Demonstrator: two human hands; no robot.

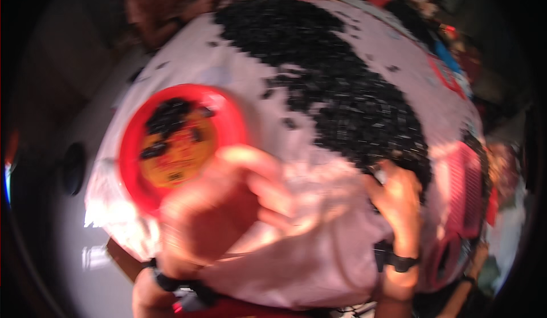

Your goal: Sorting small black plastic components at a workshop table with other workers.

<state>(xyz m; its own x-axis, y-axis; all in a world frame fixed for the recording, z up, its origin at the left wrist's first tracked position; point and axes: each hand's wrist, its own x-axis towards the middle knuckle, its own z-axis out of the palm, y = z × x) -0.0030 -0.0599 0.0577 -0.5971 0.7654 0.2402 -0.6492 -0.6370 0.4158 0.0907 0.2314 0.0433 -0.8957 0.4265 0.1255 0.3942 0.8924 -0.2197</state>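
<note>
The picture is blurred by motion. My left hand (222, 210) grips the near rim of a red round bowl (132, 147), held above the table. The bowl has a yellow bottom and a few small black pieces (166, 116) in it. My right hand (399, 195) rests with curled fingers at the near edge of a wide heap of small black pieces (342, 90). Its fingertips pinch a small piece there. The heap lies on a pale pink cloth (319, 232) that covers the table. Both wrists wear a black band.
A pink slatted basket (464, 187) stands at the table's right edge. Another person's arm (165, 10) reaches in at the far left corner. Red and blue items (447, 70) line the far right rim. A dark round object (73, 167) lies on the floor to the left.
</note>
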